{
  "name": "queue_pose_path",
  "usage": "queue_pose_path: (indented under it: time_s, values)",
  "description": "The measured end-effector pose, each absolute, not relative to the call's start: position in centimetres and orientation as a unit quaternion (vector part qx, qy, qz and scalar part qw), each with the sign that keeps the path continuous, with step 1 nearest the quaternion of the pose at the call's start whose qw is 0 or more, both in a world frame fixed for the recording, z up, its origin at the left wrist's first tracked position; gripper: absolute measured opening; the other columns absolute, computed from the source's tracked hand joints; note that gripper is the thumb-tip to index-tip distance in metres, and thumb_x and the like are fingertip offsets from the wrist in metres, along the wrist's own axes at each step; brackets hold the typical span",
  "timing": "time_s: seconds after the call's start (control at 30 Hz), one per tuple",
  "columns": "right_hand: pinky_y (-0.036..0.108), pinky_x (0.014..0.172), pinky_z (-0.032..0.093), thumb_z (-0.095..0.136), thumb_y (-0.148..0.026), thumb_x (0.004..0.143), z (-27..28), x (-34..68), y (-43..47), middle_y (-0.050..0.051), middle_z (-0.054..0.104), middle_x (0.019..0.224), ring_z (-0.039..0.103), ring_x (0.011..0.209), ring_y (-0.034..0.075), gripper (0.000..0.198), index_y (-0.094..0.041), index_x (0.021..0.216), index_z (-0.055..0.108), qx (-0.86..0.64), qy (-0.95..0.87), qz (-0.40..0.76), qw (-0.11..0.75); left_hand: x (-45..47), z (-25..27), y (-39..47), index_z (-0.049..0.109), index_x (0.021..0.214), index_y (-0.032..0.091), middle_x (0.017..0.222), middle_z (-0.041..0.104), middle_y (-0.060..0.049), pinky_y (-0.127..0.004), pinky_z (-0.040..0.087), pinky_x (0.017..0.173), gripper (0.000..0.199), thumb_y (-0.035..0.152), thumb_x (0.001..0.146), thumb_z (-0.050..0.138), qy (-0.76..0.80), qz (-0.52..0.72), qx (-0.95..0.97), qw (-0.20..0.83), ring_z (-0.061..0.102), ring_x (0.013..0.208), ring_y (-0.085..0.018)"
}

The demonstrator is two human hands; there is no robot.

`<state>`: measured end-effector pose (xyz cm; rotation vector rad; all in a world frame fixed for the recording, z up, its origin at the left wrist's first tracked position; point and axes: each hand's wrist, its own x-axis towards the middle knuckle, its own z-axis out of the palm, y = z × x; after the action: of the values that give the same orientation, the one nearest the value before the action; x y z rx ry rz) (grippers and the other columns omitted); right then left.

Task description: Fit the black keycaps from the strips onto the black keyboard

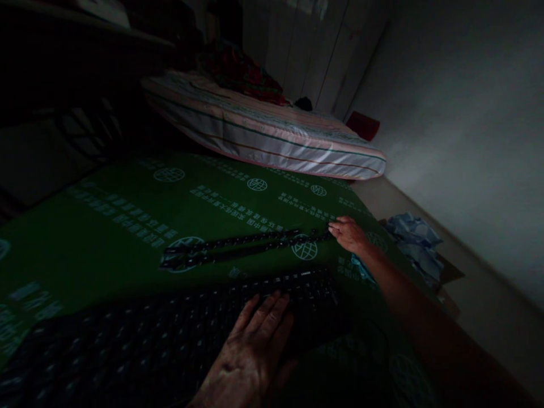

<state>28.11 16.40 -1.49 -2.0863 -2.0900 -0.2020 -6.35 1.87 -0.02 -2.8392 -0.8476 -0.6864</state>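
A black keyboard (140, 334) lies along the near side of the green board, with lettered keys on much of it. My left hand (255, 340) rests palm down over its right part, fingers stretched out flat. Beyond the keyboard, small black keycaps (238, 242) lie in two long rows on the board. At the right end of these rows is my right hand (346, 233), its thumb and fingertips pinched together at a small dark piece that looks like a keycap. Dim light blurs the details there.
The green board (127, 198) bears printed globe logos and writing. A striped mattress (272, 139) stands past its far edge. A crumpled light-blue cloth (412, 241) and cardboard (450, 272) are at the right, near the wall (467, 113). A bluish piece (361, 269) lies below my right wrist.
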Motion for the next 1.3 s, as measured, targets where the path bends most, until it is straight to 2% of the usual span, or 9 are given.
queue_pose_path:
  time_s: [0.23,0.4,0.6,0.8,0.97,1.3]
  values:
    - [0.032,0.097,0.045,0.050,-0.034,0.088,-1.8,28.3,17.4,0.005,0.065,0.117,0.055,0.113,0.019,0.027,-0.025,0.102,0.071,-0.700,-0.706,-0.061,0.086,-6.4,0.1,1.8,0.055,0.123,0.018,0.135,0.054,-0.011,-0.042,0.044,0.100,0.045,0.033,0.081,0.059,-0.277,-0.210,-0.935,0.068,0.053,0.120,-0.026]
    - [0.031,0.099,0.043,0.049,-0.030,0.088,-1.7,28.5,18.5,0.004,0.068,0.111,0.055,0.113,0.017,0.026,-0.025,0.102,0.071,-0.691,-0.715,-0.047,0.090,-6.5,0.3,1.7,0.055,0.124,0.018,0.137,0.052,-0.010,-0.041,0.042,0.103,0.045,0.033,0.082,0.058,-0.287,-0.213,-0.932,0.056,0.051,0.122,-0.026]
    - [0.031,0.099,0.044,0.052,-0.021,0.084,-1.5,29.0,19.0,0.004,0.071,0.103,0.059,0.107,0.018,0.023,-0.024,0.089,0.075,-0.680,-0.726,-0.039,0.100,-6.4,0.4,1.6,0.056,0.123,0.019,0.136,0.053,-0.010,-0.043,0.042,0.102,0.046,0.034,0.080,0.060,-0.292,-0.212,-0.931,0.047,0.049,0.124,-0.027]
    - [0.031,0.100,0.044,0.054,-0.019,0.083,-1.4,29.5,19.2,0.003,0.069,0.110,0.057,0.110,0.017,0.025,-0.023,0.099,0.073,-0.688,-0.716,-0.037,0.115,-6.3,0.4,1.6,0.056,0.123,0.018,0.136,0.053,-0.010,-0.044,0.042,0.102,0.046,0.034,0.080,0.060,-0.291,-0.204,-0.934,0.049,0.049,0.123,-0.027]
    - [0.029,0.097,0.045,0.057,-0.019,0.082,-0.8,29.6,20.1,0.003,0.069,0.109,0.060,0.105,0.016,0.027,-0.023,0.105,0.071,-0.688,-0.718,-0.019,0.102,-6.5,0.4,1.5,0.055,0.124,0.020,0.136,0.053,-0.009,-0.044,0.040,0.104,0.045,0.033,0.081,0.058,-0.296,-0.206,-0.932,0.042,0.048,0.125,-0.027]
    - [0.027,0.092,0.045,0.069,-0.017,0.073,-0.5,29.8,21.9,0.003,0.070,0.101,0.062,0.099,0.016,0.021,-0.024,0.092,0.074,-0.683,-0.728,0.020,0.061,-6.5,0.5,1.5,0.055,0.124,0.018,0.136,0.052,-0.010,-0.043,0.041,0.103,0.047,0.030,0.079,0.060,-0.294,-0.204,-0.933,0.049,0.048,0.125,-0.027]
